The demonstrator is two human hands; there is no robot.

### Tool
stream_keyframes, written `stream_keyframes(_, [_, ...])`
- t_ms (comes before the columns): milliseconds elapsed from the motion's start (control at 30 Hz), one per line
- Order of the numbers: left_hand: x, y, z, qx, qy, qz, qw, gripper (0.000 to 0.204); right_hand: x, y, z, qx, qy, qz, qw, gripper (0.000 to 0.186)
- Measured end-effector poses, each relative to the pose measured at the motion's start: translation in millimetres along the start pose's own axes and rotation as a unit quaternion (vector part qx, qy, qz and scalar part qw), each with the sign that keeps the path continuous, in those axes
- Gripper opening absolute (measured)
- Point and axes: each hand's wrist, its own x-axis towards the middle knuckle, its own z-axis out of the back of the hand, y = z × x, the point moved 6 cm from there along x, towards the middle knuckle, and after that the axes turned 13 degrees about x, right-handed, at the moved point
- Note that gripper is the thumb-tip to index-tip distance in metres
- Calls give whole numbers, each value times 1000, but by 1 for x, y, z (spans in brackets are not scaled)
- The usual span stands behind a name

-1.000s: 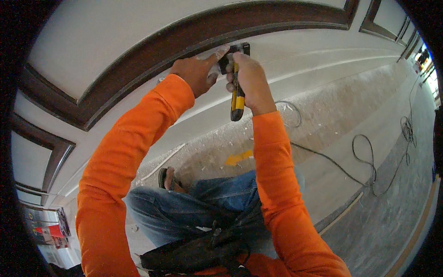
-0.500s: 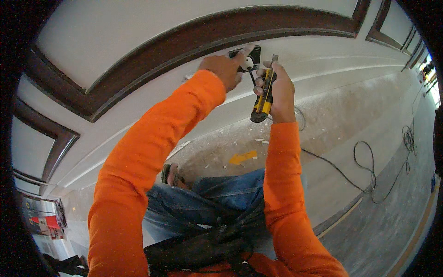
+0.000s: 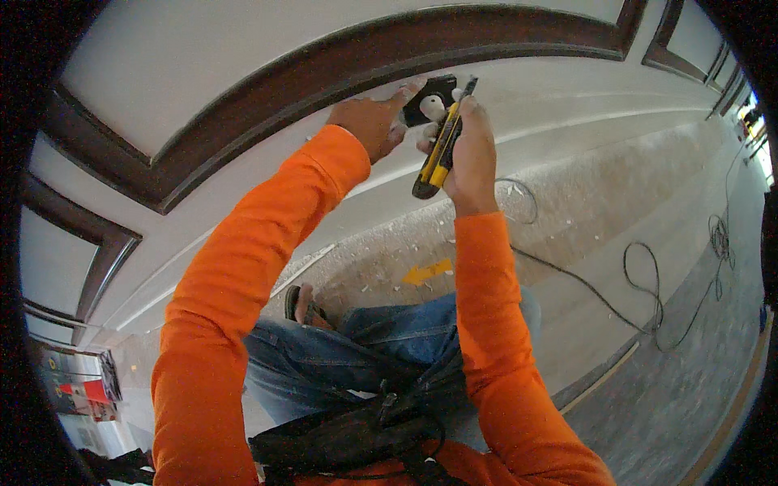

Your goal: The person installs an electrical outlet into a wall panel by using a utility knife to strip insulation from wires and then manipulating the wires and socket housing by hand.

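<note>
Right hand [image 3: 475,146] gripped around yellow-black knife [image 3: 443,154]; left hand [image 3: 366,121], thumb and index spread, at black box [image 3: 416,112] edge.

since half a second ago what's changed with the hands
The right hand brought the yellow-and-black knife left and slightly up, closer to the black square piece. Nothing was taken up or let go; the left hand stays at that piece's left edge.

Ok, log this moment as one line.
left hand: at left edge of black fitting | right hand: grips utility knife, blade end up | nearby: white round piece, brown moulding, cable
</note>
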Motion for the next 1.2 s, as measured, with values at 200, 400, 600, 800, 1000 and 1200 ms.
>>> stream_keyframes(200, [-50, 22, -4, -179, 55, 47, 981, 48, -1, -49, -1, -137, 36, 53, 989, 35])
stream_keyframes(400, [-101, 54, -6, -363, 35, 75, 928, 40, -29, -83, -40, -173, 28, 141, 974, 28])
stream_keyframes(600, [-105, 52, -11, -303, 96, 74, 945, 43, -14, -93, -40, -194, 6, 129, 972, 31])
stream_keyframes(800, [-100, 51, -11, -217, 51, 83, 971, 39, -9, -97, -49, -125, 4, 129, 984, 33])
stream_keyframes(1000, [-98, 61, 13, -83, -20, 57, 995, 33, -3, -105, -54, -27, -4, 82, 996, 38])
stream_keyframes(1200, [-99, 69, 10, -18, -87, 51, 995, 41, -7, -90, -59, -122, 15, 127, 984, 43])
